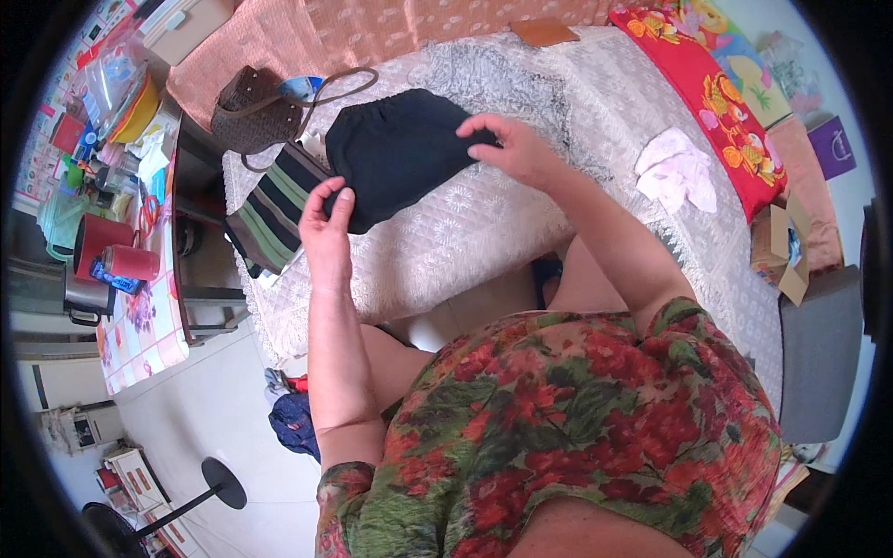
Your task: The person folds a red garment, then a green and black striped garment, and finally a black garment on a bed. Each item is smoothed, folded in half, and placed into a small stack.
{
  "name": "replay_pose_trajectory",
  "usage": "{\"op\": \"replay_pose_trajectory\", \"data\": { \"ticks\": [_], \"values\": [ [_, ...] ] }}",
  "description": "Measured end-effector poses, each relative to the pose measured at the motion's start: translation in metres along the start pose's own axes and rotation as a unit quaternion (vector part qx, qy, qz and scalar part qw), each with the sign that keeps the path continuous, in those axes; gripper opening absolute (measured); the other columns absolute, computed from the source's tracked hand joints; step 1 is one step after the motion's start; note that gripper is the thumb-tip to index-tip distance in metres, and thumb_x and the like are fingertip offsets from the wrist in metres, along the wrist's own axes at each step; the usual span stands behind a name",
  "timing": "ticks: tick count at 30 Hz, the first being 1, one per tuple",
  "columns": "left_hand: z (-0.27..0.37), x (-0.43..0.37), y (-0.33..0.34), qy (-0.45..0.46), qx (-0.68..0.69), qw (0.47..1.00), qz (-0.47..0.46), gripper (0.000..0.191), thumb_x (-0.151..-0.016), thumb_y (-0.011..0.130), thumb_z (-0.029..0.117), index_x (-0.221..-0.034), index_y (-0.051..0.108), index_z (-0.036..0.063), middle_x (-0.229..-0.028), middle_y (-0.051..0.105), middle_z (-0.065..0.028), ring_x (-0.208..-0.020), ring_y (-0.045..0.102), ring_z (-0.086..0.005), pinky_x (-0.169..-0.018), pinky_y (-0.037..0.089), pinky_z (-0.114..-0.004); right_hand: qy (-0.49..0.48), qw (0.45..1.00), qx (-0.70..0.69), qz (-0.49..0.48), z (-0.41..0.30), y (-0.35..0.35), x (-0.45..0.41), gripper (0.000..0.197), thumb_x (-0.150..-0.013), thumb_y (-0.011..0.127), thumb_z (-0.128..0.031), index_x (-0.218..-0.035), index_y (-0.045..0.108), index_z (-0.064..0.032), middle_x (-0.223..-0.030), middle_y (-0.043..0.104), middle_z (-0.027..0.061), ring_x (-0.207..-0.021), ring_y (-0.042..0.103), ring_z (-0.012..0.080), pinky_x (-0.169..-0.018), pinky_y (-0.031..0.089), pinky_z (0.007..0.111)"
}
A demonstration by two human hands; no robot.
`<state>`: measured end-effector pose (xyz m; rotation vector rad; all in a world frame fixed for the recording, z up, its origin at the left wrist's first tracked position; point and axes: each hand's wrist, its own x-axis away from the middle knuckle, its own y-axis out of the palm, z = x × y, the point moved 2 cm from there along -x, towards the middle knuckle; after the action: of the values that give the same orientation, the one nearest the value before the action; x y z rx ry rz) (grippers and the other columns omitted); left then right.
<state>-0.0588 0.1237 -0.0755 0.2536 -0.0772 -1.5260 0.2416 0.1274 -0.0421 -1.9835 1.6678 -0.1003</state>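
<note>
A black garment (404, 157) with a gathered, elastic-looking edge lies spread over the bed, the gathers at its far side. My left hand (328, 216) pinches its near left corner between thumb and fingers. At the garment's right end, my right hand (513, 150) grips the edge, fingertips curled over the cloth. Just left of the black cloth is a folded striped fabric item (275, 213) in green, black and brown, partly overlapped by my left fingers. Under both lies a pale quilted bedspread (446, 230) with a lace border.
A dark woven handbag (254, 115) with a looped strap stands behind the striped item. Crumpled pale pink cloth (677, 167) lies right, near a red floral pillow (718, 104). The left table (150, 335) carries cups, scissors and containers. Dark clothing (293, 422) is low beside my left arm.
</note>
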Motion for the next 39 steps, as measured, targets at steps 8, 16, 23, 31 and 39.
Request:
{"op": "replay_pose_trajectory", "data": {
  "ticks": [8, 16, 23, 31, 39],
  "values": [
    [-0.153, 0.069, -0.037, -0.272, -0.286, 0.91, -0.129, 0.032, -0.082, 0.075, 0.021, -0.104, 0.068, -0.001, -0.096, 0.07, -0.0089, -0.087, 0.062, -0.0144, -0.082, 0.049, -0.029, 0.213, 0.959, 0.132, -0.131, 0.132, 0.086, 0.119, 0.02, -0.085, 0.067, -0.019, -0.103, 0.065, -0.0108, -0.095, 0.068, 0.0143, -0.09, 0.065, 0.0282, -0.081, 0.05, 0.038],
    [-0.139, 0.098, -0.035, -0.193, -0.347, 0.91, -0.12, 0.03, -0.08, 0.076, 0.024, -0.102, 0.069, 0.0053, -0.088, 0.069, -0.009, -0.082, 0.063, -0.0177, -0.079, 0.05, -0.03, 0.188, 0.963, 0.171, -0.087, 0.127, 0.062, 0.112, 0.023, -0.085, 0.068, -0.023, -0.105, 0.066, -0.0111, -0.092, 0.069, 0.0152, -0.087, 0.065, 0.0304, -0.078, 0.05, 0.041],
    [-0.163, 0.088, -0.031, -0.116, -0.253, 0.96, -0.031, 0.054, -0.076, 0.081, 0.027, -0.116, 0.055, 0.0027, -0.098, 0.065, -0.0158, -0.088, 0.062, -0.0227, -0.081, 0.05, -0.033, 0.244, 0.942, 0.187, -0.132, 0.11, 0.067, 0.106, 0.034, -0.082, 0.07, -0.033, -0.105, 0.058, -0.0106, -0.095, 0.067, 0.0168, -0.093, 0.064, 0.0343, -0.08, 0.05, 0.043],
    [-0.118, 0.078, 0.035, -0.063, -0.211, 0.975, 0.017, 0.053, -0.085, 0.068, 0.009, -0.131, 0.043, 0.0058, -0.109, 0.063, -0.0215, -0.102, 0.061, -0.0282, -0.093, 0.047, -0.034, 0.259, 0.951, 0.169, 0.014, 0.129, 0.077, 0.094, 0.04, -0.085, 0.07, -0.03, -0.11, 0.049, -0.0072, -0.1, 0.065, 0.0203, -0.093, 0.063, 0.0362, -0.081, 0.047, 0.046],
    [-0.141, 0.121, 0.008, -0.138, -0.386, 0.912, -0.026, 0.047, -0.086, 0.067, 0.017, -0.126, 0.043, 0.008, -0.099, 0.064, -0.029, -0.097, 0.061, -0.0481, -0.084, 0.049, -0.048, 0.197, 0.932, 0.299, -0.06, 0.136, 0.078, 0.109, 0.031, -0.088, 0.064, -0.024, -0.113, 0.052, -0.0085, -0.095, 0.068, 0.0185, -0.095, 0.064, 0.0385, -0.09, 0.039, 0.055]
  ]
}}
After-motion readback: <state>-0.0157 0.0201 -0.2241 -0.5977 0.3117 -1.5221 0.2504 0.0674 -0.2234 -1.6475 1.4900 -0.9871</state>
